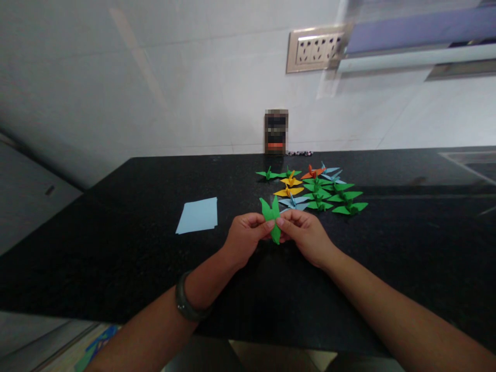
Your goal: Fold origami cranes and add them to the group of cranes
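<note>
The fingers of your left hand [245, 235] and right hand [309, 235] pinch the green origami piece [272, 213] over the counter [116, 253], nearer you than the paper cranes [316, 185]. Likely featherlight and easily creased; hold its folded middle gently, sparing the points.

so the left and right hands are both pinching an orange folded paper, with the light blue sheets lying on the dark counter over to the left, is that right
Not quite: the folded paper is green, not orange, as the head view shows. The left hand and right hand do both pinch it, and the light blue sheets do lie on the dark counter to the left.
</note>
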Tool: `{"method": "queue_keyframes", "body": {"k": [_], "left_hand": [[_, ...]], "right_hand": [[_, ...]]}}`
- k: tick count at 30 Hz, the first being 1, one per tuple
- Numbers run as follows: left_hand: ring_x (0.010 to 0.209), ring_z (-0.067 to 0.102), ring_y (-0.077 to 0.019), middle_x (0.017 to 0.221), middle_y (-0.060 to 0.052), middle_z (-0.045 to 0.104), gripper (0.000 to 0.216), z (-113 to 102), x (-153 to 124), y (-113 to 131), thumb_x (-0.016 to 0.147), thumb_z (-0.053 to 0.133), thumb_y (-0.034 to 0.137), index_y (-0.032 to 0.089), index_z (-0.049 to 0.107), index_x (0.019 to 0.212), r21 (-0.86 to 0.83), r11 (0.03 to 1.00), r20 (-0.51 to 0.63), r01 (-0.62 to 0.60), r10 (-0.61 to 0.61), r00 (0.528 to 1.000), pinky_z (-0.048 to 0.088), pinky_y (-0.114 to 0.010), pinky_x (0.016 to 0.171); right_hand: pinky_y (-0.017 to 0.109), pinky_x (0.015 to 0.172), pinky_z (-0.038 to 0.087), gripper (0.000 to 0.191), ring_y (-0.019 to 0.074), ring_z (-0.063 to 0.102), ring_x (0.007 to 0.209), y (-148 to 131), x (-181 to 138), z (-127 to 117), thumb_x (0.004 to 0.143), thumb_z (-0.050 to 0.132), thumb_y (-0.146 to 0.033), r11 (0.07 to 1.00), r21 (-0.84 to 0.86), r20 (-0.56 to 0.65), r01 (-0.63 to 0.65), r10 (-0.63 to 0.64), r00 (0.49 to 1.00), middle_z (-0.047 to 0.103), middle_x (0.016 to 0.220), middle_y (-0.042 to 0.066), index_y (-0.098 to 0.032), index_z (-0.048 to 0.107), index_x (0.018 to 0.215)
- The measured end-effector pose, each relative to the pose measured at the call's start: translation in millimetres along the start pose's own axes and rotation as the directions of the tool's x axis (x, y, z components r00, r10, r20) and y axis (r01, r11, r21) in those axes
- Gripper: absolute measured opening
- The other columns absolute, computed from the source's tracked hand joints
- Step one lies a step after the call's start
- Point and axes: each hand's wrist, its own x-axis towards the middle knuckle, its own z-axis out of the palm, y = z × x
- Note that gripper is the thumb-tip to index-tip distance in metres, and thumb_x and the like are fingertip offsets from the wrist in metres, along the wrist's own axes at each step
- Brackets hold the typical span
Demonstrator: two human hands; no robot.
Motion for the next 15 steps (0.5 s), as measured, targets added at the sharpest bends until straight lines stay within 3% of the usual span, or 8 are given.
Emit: {"method": "queue_keyframes", "body": {"k": [7,15], "left_hand": [[0.057,0.054,-0.0087,0.064,-0.001,0.062,0.024,-1.9,3.5,-4.7,0.068,0.066,0.035,0.012,0.065,0.076,-0.063,0.997,0.098,0.033,-0.027,0.995,0.043,-0.022,0.057],[0.054,0.052,-0.0082,0.061,0.001,0.06,0.023,-3.6,4.3,-3.2,0.066,0.067,0.034,0.013,0.059,0.07,0.064,0.996,0.081,-0.061,0.056,0.995,0.042,-0.02,0.053]], "right_hand": [[0.02,0.044,0.037,0.026,0.0074,0.046,0.044,-0.2,3.1,-9.5,0.066,0.065,-0.038,0.977,-0.209,0.005,0.039,-0.039,0.999,0.052,0.05,-0.004,-0.016,0.054,0.062],[0.022,0.048,0.038,0.021,0.009,0.048,0.048,-2.9,2.5,-12.4,0.072,0.059,-0.035,0.933,-0.338,0.144,0.127,-0.082,0.986,0.054,0.054,-0.002,-0.016,0.057,0.064]]}}
